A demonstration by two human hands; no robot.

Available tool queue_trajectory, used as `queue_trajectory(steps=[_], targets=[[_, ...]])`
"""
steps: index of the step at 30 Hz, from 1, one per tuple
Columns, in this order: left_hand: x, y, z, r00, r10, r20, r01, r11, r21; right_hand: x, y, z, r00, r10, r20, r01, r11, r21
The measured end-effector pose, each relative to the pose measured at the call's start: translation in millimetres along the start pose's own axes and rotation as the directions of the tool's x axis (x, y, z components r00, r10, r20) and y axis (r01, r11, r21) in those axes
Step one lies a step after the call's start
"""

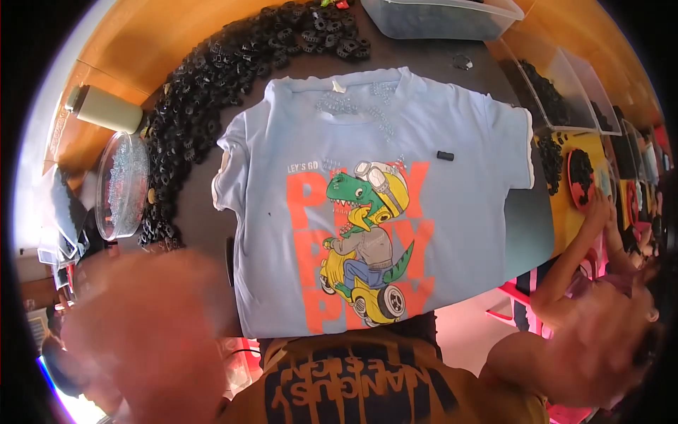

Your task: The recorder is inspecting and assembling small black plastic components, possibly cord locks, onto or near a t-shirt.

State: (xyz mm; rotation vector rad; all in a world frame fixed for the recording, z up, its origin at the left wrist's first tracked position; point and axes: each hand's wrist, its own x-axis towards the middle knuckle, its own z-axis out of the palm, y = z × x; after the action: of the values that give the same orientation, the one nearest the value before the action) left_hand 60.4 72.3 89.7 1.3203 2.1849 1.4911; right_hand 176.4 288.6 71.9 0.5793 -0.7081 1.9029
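A light blue T-shirt point(261, 177) lies spread on the dark table, its collar at the far side. On its front is a printed green dinosaur riding a yellow scooter over orange lettering. Small clear plastic pieces point(337, 104) are scattered near the collar, some over the print. A small black cylindrical piece point(445, 155) rests on the shirt's right part. My left hand point(141, 339) is raised close to the camera at lower left, smeared by motion. At lower right, my right hand point(597, 346) is also raised and blurred. Neither touches the shirt, and their fingers cannot be made out.
Black plastic clips point(205, 92) form a long curved heap along the left and far edge. A round clear tray point(121, 187) holds clear pieces, beside a pale green bottle point(106, 108). Clear bins point(445, 21) stand far off. Rightward, another person's hands point(600, 208) are near a red bowl point(580, 180).
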Motion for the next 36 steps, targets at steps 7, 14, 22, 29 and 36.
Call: queue_trajectory(steps=[7, 14, 22, 29, 36], targets=[[9, -63, 75, 0.911, 0.237, 0.337, -0.331, 0.909, 0.254, -37, 7, -28, 0.680, 0.700, -0.218, -0.704, 0.540, -0.461], [16, -72, 98, 0.833, 0.288, 0.472, -0.471, 0.817, 0.333, -38, 4, -29, 0.611, 0.763, -0.209, -0.692, 0.388, -0.608], [22, -78, 95, 0.888, 0.285, 0.361, -0.407, 0.852, 0.329, -32, 10, -36, 0.689, 0.725, 0.010, -0.415, 0.406, -0.814], [18, -65, 40, 0.976, -0.156, 0.155, 0.179, 0.972, -0.149, -29, 30, -27, 0.620, 0.784, -0.030, -0.492, 0.359, -0.793], [-10, -60, -2, 0.873, -0.484, 0.066, 0.342, 0.507, -0.791, -33, 79, -4, 0.437, 0.897, -0.062, -0.707, 0.300, -0.640]])
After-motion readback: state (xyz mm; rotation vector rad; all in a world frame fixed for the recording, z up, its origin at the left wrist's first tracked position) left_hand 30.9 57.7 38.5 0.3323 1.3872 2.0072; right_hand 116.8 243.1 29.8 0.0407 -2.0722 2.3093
